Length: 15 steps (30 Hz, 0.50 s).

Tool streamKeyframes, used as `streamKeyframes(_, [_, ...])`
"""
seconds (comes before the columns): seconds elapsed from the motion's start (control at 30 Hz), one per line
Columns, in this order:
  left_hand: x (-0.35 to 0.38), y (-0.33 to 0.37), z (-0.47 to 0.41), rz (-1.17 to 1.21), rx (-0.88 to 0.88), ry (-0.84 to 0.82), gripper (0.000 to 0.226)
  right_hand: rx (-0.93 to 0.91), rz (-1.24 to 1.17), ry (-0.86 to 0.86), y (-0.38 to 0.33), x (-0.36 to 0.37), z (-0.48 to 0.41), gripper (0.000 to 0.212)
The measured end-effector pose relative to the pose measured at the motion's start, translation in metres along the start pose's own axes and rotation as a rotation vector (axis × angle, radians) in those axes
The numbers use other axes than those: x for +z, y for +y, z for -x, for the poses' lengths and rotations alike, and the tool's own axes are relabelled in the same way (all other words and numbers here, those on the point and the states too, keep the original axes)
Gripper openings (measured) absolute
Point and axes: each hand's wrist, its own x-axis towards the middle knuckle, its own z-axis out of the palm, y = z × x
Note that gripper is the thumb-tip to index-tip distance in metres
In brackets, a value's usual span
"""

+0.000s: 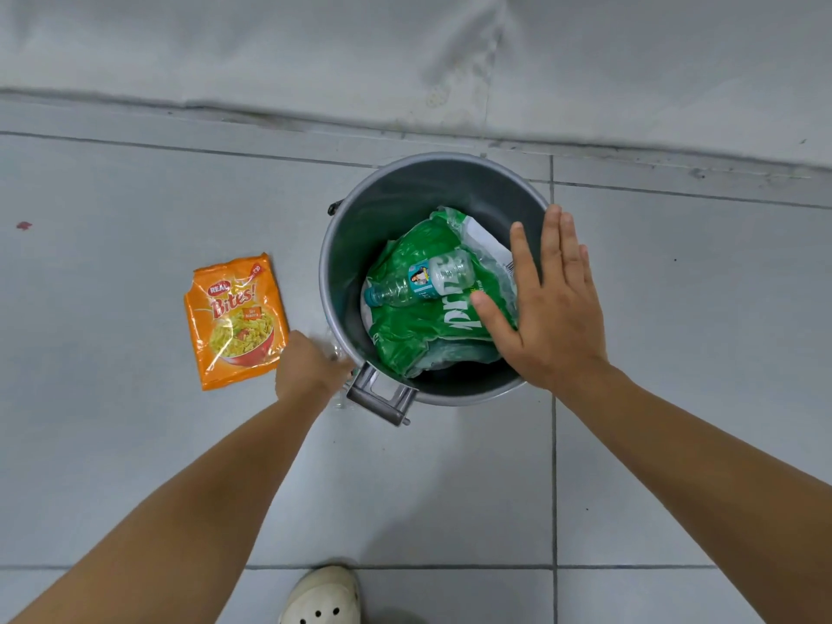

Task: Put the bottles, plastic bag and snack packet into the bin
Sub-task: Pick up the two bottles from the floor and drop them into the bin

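Note:
A grey round bin (pixel 325 263) stands on the tiled floor. Inside it lies a crumpled green plastic bag (pixel 405 340) with a clear bottle with a teal cap and label (pixel 427 281) on top. My right hand (pixel 553 308) hovers flat over the bin's right side, fingers spread, holding nothing. An orange snack packet (pixel 234 322) lies face up on the floor left of the bin. Between the packet and the bin, my left hand (pixel 306 371) reaches down with fingers curled around a second clear bottle (pixel 336 351), which is mostly hidden under the hand.
The bin's grey handle (pixel 382 400) sticks out at its near-left side. A pale sheet-covered edge (pixel 405 60) runs across the back. My white shoe (pixel 324 596) shows at the bottom. Bare floor tiles lie to the right of the bin.

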Motion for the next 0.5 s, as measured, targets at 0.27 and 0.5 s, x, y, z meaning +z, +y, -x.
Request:
streamKeyframes(0.27, [-0.017,-0.016,0.013,0.334,0.040,0.232,0.028,0.006,0.011,-0.009,0.000,0.000,0.000,0.081])
streamKeyframes(0.5, [-0.076,0.020,0.055,0.999,0.153,0.473,0.023,0.009,0.015,-0.016,0.000,-0.001,0.000,0.081])
